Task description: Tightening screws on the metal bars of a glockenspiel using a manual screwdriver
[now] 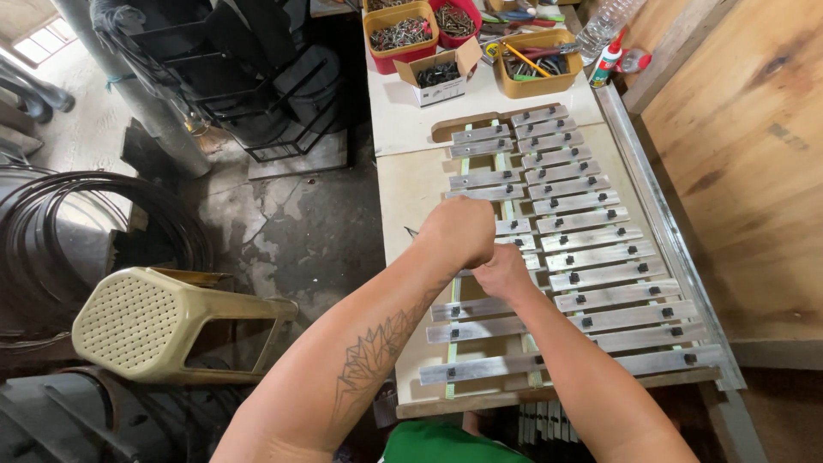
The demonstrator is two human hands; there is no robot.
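inspection of the bench (411, 184): a metal-bar instrument (570, 249) — two rows of flat grey bars pinned by dark fasteners onto pale rails — lies lengthwise along the bench, its right side against a metal channel (664, 223) and a plywood panel (746, 129).

left hand (459, 230) is closed into a fist over the left row, about midway along. right hand (504, 271) is curled shut just beside it, knuckles close to the left wrist, resting on the same row. what either hand grips cannot be told — fingers are turned under and hide it; no tool shows.

handling judgement: the bars look stiff, thin and light singly, with smooth faces likely slippery and edges possibly sharp. best taken by the long edges, clear of the fasteners. the assembled frame appears long and awkward rather than heavy; lifting by the wooden end piece (463, 126) or both rails seems safer than by any bar, which might twist on its pins.

at the far end: red and yellow bins (401, 34) of hardware, a small box (439, 77), a glue bottle (607, 62). a plastic stool (163, 321) stands on the floor at left.
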